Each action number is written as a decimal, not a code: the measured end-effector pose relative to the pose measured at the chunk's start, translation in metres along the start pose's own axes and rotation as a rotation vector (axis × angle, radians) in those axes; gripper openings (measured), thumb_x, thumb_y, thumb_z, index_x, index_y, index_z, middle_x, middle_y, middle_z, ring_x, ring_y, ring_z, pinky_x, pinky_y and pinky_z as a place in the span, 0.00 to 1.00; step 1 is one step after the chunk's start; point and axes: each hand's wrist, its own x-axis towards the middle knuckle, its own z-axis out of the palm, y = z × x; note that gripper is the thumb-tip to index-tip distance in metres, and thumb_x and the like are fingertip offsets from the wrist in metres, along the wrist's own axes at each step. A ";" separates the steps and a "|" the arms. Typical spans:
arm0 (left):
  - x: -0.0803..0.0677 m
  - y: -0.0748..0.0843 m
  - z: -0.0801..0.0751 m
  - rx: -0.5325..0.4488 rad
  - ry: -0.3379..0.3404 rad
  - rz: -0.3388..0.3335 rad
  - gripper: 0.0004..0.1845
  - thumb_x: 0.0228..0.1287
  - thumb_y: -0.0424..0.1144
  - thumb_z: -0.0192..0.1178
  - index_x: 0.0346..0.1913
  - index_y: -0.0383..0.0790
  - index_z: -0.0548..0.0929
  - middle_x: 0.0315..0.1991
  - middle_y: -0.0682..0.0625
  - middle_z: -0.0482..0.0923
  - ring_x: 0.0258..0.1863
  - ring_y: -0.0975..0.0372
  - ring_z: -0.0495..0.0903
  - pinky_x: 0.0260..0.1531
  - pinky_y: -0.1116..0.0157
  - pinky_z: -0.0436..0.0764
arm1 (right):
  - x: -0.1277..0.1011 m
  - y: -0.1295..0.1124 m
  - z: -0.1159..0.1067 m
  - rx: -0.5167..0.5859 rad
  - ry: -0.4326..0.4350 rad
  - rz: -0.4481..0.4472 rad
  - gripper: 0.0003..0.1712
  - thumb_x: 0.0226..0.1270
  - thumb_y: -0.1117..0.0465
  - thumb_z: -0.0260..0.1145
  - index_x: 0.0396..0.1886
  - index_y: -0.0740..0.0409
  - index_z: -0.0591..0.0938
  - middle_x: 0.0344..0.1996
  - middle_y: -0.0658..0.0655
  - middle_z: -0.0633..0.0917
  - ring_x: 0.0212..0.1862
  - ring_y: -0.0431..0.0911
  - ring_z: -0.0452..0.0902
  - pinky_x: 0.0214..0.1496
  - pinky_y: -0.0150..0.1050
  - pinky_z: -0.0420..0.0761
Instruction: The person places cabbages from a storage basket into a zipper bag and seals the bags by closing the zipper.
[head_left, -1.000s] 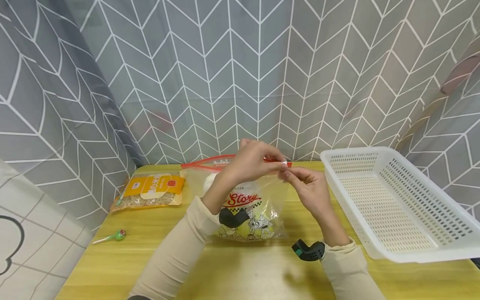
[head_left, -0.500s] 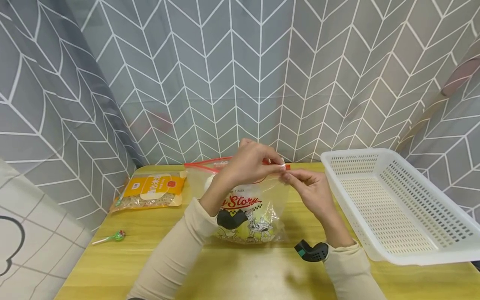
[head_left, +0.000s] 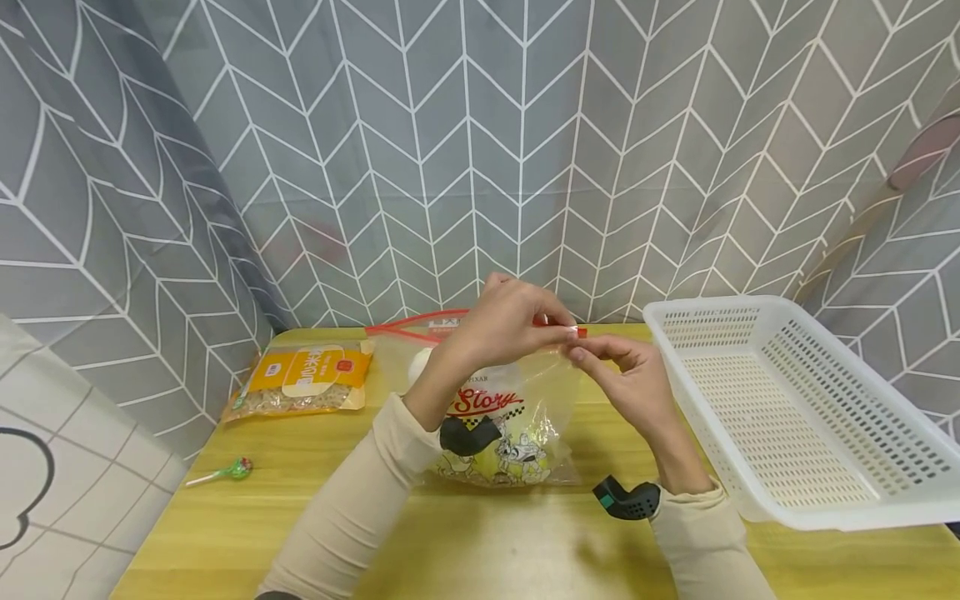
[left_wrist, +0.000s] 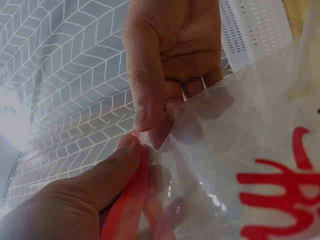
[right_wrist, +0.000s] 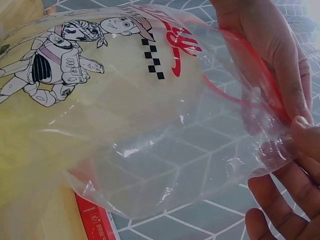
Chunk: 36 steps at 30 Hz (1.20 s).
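A clear zip bag (head_left: 517,417) printed with cartoon figures and red lettering stands on the yellow table (head_left: 487,542), with pale round contents low inside. My left hand (head_left: 561,327) pinches its red zip strip (head_left: 420,323) at the top right corner. My right hand (head_left: 581,352) pinches the plastic just below that corner, fingertips almost touching the left ones. In the left wrist view the left thumb (left_wrist: 100,185) presses on the red strip (left_wrist: 127,210) and the right hand (left_wrist: 170,60) grips the film. The right wrist view shows the bag (right_wrist: 125,115) from beneath, with both hands at its edge.
An orange snack packet (head_left: 303,379) lies at the table's back left and a green lollipop (head_left: 225,472) near the left edge. A white perforated basket (head_left: 795,400) sits on the right, overhanging the edge. A grey patterned curtain (head_left: 480,150) hangs close behind.
Both hands keep their pinch at the bag's top right corner. The right wrist has drifted slightly to the right; the bag has barely moved.
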 end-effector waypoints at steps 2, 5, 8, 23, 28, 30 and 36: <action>0.000 0.001 -0.001 0.001 -0.006 -0.004 0.06 0.66 0.48 0.69 0.41 0.54 0.92 0.37 0.62 0.90 0.35 0.72 0.82 0.58 0.53 0.64 | 0.000 -0.001 0.000 0.006 0.029 -0.011 0.08 0.69 0.70 0.67 0.43 0.70 0.88 0.34 0.38 0.91 0.40 0.35 0.85 0.47 0.30 0.83; 0.000 0.001 -0.001 0.001 -0.011 -0.006 0.07 0.66 0.49 0.69 0.41 0.54 0.92 0.37 0.62 0.90 0.36 0.72 0.83 0.60 0.52 0.64 | 0.000 -0.001 0.000 0.002 0.069 -0.020 0.06 0.69 0.71 0.67 0.41 0.70 0.88 0.30 0.40 0.90 0.37 0.36 0.84 0.45 0.30 0.82; 0.000 0.002 0.000 0.001 -0.017 -0.006 0.07 0.66 0.49 0.68 0.41 0.54 0.92 0.37 0.62 0.90 0.36 0.71 0.83 0.61 0.52 0.64 | 0.001 -0.002 0.000 -0.012 0.088 -0.024 0.06 0.68 0.71 0.67 0.40 0.70 0.88 0.27 0.41 0.89 0.36 0.36 0.83 0.45 0.30 0.82; -0.003 -0.002 -0.001 0.028 0.017 0.027 0.05 0.66 0.48 0.69 0.39 0.56 0.93 0.35 0.63 0.90 0.31 0.70 0.80 0.53 0.55 0.67 | 0.002 0.001 0.003 -0.030 0.153 -0.187 0.05 0.64 0.77 0.67 0.36 0.71 0.88 0.27 0.38 0.88 0.34 0.34 0.84 0.43 0.28 0.81; -0.003 -0.004 0.000 0.027 0.054 0.053 0.04 0.65 0.49 0.70 0.37 0.57 0.93 0.31 0.63 0.89 0.25 0.69 0.75 0.47 0.58 0.68 | 0.004 0.002 0.004 -0.005 0.175 -0.236 0.04 0.63 0.78 0.67 0.36 0.76 0.87 0.28 0.37 0.89 0.33 0.33 0.85 0.42 0.27 0.82; -0.003 -0.004 0.000 0.026 0.064 0.058 0.04 0.64 0.49 0.70 0.37 0.57 0.93 0.30 0.64 0.88 0.24 0.69 0.75 0.46 0.58 0.68 | 0.004 0.003 0.003 -0.004 0.179 -0.240 0.04 0.63 0.78 0.67 0.36 0.76 0.86 0.28 0.36 0.89 0.34 0.32 0.85 0.42 0.26 0.82; -0.003 -0.005 0.000 0.033 0.077 0.072 0.04 0.64 0.48 0.70 0.37 0.58 0.93 0.28 0.64 0.86 0.23 0.70 0.74 0.45 0.59 0.68 | 0.006 0.001 0.003 0.025 0.199 -0.250 0.04 0.63 0.78 0.67 0.35 0.79 0.85 0.29 0.36 0.89 0.33 0.31 0.85 0.42 0.26 0.82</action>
